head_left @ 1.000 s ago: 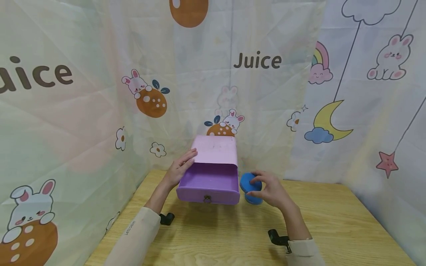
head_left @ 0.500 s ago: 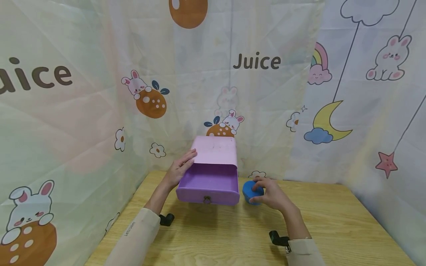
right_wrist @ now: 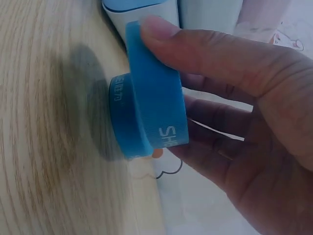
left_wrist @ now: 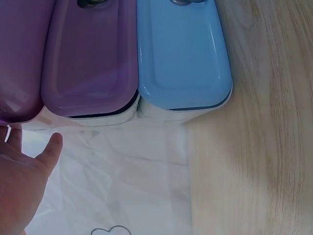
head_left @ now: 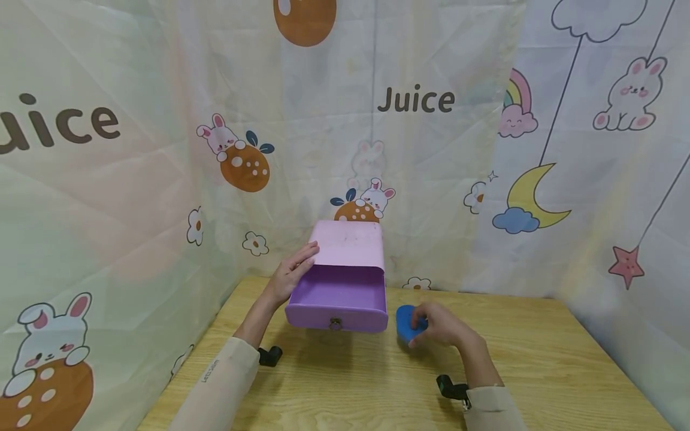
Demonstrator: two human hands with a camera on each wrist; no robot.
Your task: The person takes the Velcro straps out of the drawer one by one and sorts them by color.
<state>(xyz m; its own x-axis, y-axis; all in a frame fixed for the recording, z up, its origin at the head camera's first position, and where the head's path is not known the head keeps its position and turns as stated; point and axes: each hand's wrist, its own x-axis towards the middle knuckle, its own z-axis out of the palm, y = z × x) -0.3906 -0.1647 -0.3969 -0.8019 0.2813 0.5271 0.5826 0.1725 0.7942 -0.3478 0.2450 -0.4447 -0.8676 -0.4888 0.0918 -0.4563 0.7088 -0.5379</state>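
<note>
My left hand [head_left: 288, 278] lies against the left side of a pink-topped drawer unit [head_left: 349, 242], fingertips at its upper edge. The top purple drawer [head_left: 312, 317] is pulled out, with a bare interior and a small metal knob. My right hand [head_left: 443, 326], right of the unit, grips a round blue piece [right_wrist: 159, 93] with white lettering and a finely ribbed rim, thumb on one side and fingers on the other. A second, similar blue piece [right_wrist: 128, 117] sits against it, slightly offset, low over the table. What these pieces are I cannot tell.
Below the pulled-out drawer, a second purple drawer [left_wrist: 93, 58] and a light blue drawer [left_wrist: 183, 54] are closed. The wooden table [head_left: 345, 389] meets a printed cloth backdrop [head_left: 431, 239] behind the unit. Black devices [head_left: 271, 355] sit at both wrists.
My right hand has come down and toward me, slightly right, with the blue pieces. They sit lower and farther from the drawer now. The left hand and drawer stay put.
</note>
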